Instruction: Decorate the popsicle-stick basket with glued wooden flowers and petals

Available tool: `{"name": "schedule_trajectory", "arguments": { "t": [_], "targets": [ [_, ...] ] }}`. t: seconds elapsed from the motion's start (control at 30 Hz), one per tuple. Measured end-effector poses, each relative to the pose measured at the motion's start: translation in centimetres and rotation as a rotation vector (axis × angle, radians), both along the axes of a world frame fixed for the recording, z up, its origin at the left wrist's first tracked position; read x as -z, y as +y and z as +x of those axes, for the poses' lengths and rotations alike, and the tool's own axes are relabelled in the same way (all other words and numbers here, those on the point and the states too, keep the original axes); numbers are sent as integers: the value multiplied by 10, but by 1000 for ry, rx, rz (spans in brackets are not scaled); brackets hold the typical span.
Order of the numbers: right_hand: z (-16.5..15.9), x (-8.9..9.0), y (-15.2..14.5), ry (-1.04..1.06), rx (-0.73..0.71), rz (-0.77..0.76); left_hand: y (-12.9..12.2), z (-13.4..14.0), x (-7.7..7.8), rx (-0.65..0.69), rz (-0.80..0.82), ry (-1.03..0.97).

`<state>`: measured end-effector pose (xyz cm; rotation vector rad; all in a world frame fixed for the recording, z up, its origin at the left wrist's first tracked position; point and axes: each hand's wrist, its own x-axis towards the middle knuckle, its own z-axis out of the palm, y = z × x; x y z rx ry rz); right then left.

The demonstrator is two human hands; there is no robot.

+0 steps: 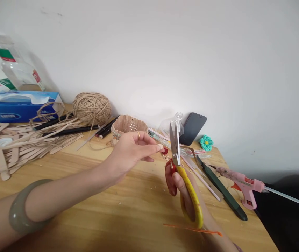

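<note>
My left hand (130,154) reaches in from the left with thumb and fingers pinched on a small pale piece (160,147), perhaps the end of a craft stick. Just beyond the fingertips a small red thing (165,151) shows, partly hidden. My right hand (182,185) is closed round the yellow and red handles of the scissors (175,147), whose blades point up and stand slightly apart. The blades are to the right of the pale piece, not on it. Behind my left hand stands a round basket of craft sticks (129,123).
Loose craft sticks (28,154), a twine ball (93,106), a blue tissue box (20,106) and a bottle (18,66) are at left. At right lie a phone (193,127), teal flower (206,142), green-handled tool (222,189) and pink glue gun (243,182). Orange strand (191,229) in front.
</note>
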<state>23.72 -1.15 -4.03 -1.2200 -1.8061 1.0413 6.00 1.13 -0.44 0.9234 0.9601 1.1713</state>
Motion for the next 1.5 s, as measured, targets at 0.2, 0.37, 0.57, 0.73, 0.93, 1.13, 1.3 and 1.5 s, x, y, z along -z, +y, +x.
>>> {"name": "schedule_trajectory", "arguments": {
  "t": [0.2,0.37,0.57,0.73,0.93,1.13,1.3,1.5],
  "targets": [
    [2,0,-2,15,-76,-44,1,-1,2,8,34,1],
    [5,4,-3,-42,-120,-92,1,-3,2,-22,32,0],
    [6,-1,-7,-184,-120,-56,2,-3,2,-51,29,5],
    [4,-2,-7,-256,-99,-18,2,-4,0,-36,-18,-1],
    [4,1,-7,-193,-111,-43,0,-1,0,-3,-75,-68],
    [5,6,-8,-121,-140,-95,-4,4,3,7,-124,-129],
    [3,7,-9,-48,-112,-122,-5,6,5,33,-143,-121],
    [3,6,-9,-71,-96,-103,-4,5,5,36,-131,-116]
  ]
}}
